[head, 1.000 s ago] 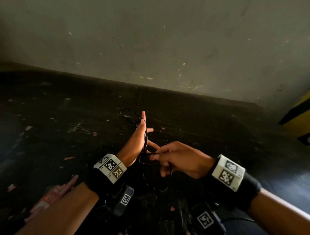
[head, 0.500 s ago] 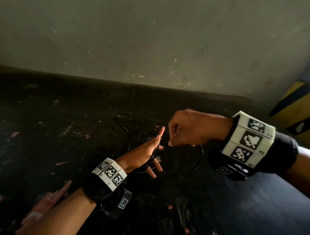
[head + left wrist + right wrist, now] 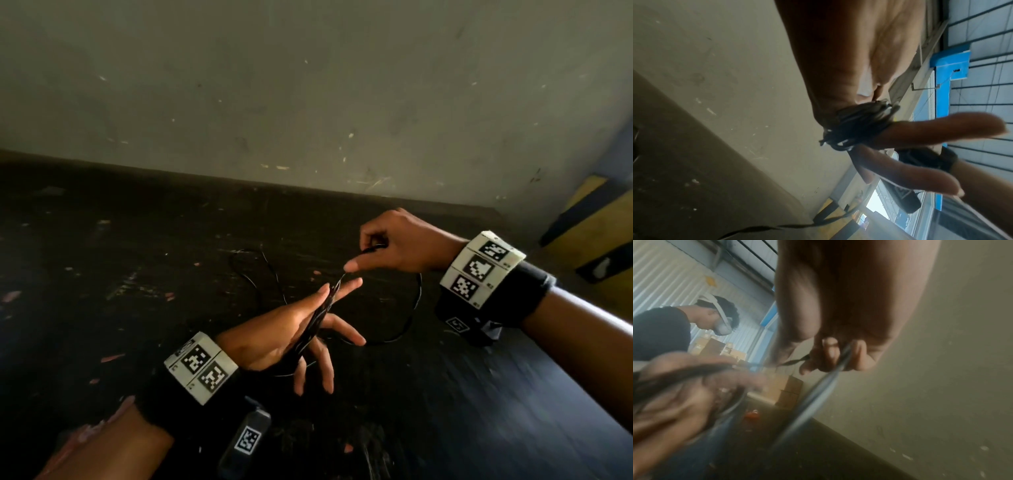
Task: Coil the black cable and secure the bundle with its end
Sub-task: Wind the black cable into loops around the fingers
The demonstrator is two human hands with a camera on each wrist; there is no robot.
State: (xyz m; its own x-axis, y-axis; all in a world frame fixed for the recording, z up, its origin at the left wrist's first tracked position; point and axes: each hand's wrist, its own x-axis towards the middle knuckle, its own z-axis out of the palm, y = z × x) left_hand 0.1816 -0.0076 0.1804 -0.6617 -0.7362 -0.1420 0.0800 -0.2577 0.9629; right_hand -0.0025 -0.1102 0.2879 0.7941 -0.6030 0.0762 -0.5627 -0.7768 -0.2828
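Several turns of the thin black cable are wound round my left hand, running between thumb and fingers. Its fingers are straight and spread, palm facing right. The left wrist view shows the bundle at the base of the fingers. My right hand is just above and right of the left fingertips and pinches the cable, with the index finger stretched out. A slack loop hangs under the right hand, and more loose cable lies on the surface behind. The right wrist view shows the pinch, blurred.
Below the hands is a dark scuffed surface that ends at a grey wall. A yellow and black object stands at the far right. Another person and cardboard boxes are in the background.
My right hand has risen from beside the left palm to above and right of the left fingertips, carrying the cable with it. The left hand has tipped forward with its fingers spread.
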